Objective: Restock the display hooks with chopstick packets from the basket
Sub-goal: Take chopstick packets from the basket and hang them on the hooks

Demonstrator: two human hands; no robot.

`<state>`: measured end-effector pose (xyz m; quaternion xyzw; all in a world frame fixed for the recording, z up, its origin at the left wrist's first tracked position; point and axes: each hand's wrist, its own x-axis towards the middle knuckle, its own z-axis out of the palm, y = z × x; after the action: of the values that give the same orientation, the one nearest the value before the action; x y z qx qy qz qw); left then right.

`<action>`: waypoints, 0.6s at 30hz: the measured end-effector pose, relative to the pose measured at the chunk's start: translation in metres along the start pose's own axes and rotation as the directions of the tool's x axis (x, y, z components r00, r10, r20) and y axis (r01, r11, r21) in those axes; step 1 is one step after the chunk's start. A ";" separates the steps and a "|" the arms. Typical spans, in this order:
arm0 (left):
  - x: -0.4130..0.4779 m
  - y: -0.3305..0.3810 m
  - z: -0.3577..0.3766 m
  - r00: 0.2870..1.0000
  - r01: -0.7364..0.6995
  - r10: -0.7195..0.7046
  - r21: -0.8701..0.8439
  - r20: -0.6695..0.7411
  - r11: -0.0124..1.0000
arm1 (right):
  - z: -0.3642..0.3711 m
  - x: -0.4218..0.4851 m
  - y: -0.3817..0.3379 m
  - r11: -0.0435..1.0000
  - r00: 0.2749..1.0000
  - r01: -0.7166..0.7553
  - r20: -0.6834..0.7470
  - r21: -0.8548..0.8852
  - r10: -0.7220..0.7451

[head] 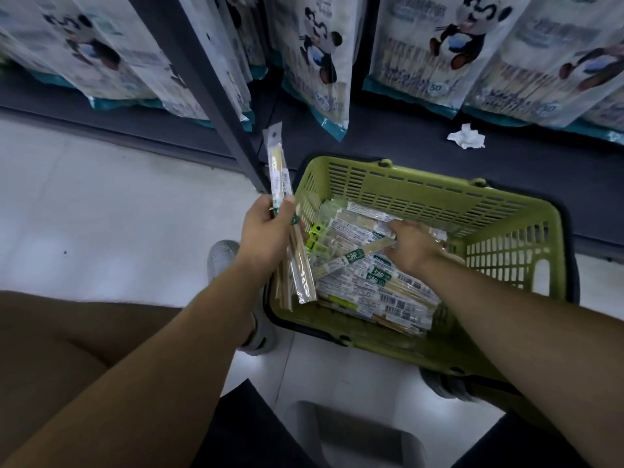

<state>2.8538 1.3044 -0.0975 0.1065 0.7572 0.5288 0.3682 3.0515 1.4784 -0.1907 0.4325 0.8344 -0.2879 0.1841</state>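
The left hand (266, 231) grips a bundle of chopstick packets (277, 170) upright with fingers curled, hang-holes on top, likely ready for hanging. Inside the green basket (506, 211), the right hand (413, 246) pinches another packet (351, 256) off the pile (381, 295).

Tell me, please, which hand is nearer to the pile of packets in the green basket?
Right. The right hand is inside the basket, fingers on the pile; the left hand grips a separate bundle beside the basket's left rim.
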 end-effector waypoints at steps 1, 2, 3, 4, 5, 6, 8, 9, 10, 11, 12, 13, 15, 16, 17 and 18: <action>0.001 0.000 0.001 1.000 0.008 -0.007 -0.039 0.022 0.999 | 0.002 0.002 -0.005 0.999 0.999 0.035 -0.018 -0.032 -0.035; 0.003 0.000 0.002 0.999 0.011 -0.009 -0.065 0.036 0.998 | 0.004 0.003 -0.010 0.996 0.997 0.071 -0.029 -0.051 -0.073; 0.004 0.000 0.003 0.999 0.015 -0.011 -0.081 0.043 0.997 | 0.006 0.004 -0.016 0.992 0.993 0.113 -0.025 -0.061 -0.115; 0.005 0.000 0.004 0.999 0.022 -0.018 -0.093 0.045 0.995 | 0.008 0.004 -0.021 0.984 0.986 0.165 -0.008 -0.065 -0.165; 0.006 0.000 0.004 0.999 0.032 -0.027 -0.108 0.043 0.994 | 0.011 0.003 -0.026 0.973 0.975 0.222 0.013 -0.069 -0.222; 0.007 -0.001 0.004 0.999 0.041 -0.036 -0.125 0.039 0.991 | 0.015 0.002 -0.030 0.958 0.960 0.279 0.034 -0.072 -0.277; 0.007 -0.002 0.004 0.998 0.050 -0.046 -0.145 0.034 0.988 | 0.020 -0.001 -0.035 0.927 0.929 0.366 0.079 -0.076 -0.360; 0.008 -0.002 0.004 0.998 0.052 -0.048 -0.150 0.034 0.987 | 0.023 -0.003 -0.036 0.913 0.915 0.398 0.107 -0.088 -0.389; 0.008 -0.002 0.004 0.998 0.054 -0.049 -0.157 0.033 0.986 | 0.025 -0.003 -0.036 0.899 0.904 0.422 0.133 -0.114 -0.407; 0.008 -0.002 0.003 0.998 0.056 -0.051 -0.164 0.035 0.985 | 0.027 -0.003 -0.036 0.889 0.899 0.433 0.146 -0.148 -0.414; 0.008 -0.002 0.003 0.998 0.059 -0.053 -0.170 0.038 0.984 | 0.029 -0.002 -0.035 0.886 0.902 0.428 0.144 -0.180 -0.406; 0.008 -0.002 0.003 0.998 0.060 -0.054 -0.174 0.042 0.983 | 0.029 -0.002 -0.034 0.892 0.913 0.406 0.131 -0.198 -0.387; 0.007 -0.002 0.003 0.997 0.060 -0.051 -0.177 0.054 0.982 | 0.027 -0.002 -0.029 0.917 0.937 0.347 0.107 -0.198 -0.332; 0.007 -0.002 0.003 0.997 0.058 -0.049 -0.173 0.057 0.983 | 0.024 -0.004 -0.027 0.926 0.944 0.327 0.110 -0.187 -0.311; 0.007 -0.002 0.003 0.997 0.055 -0.046 -0.167 0.057 0.984 | 0.020 -0.006 -0.024 0.933 0.946 0.317 0.121 -0.171 -0.300; 0.006 -0.002 0.003 0.997 0.052 -0.043 -0.163 0.056 0.985 | 0.016 -0.010 -0.022 0.938 0.947 0.313 0.122 -0.151 -0.296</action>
<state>2.8516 1.3093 -0.1021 0.0715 0.7033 0.5777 0.4080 3.0399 1.4523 -0.1901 0.2665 0.9026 -0.2622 0.2134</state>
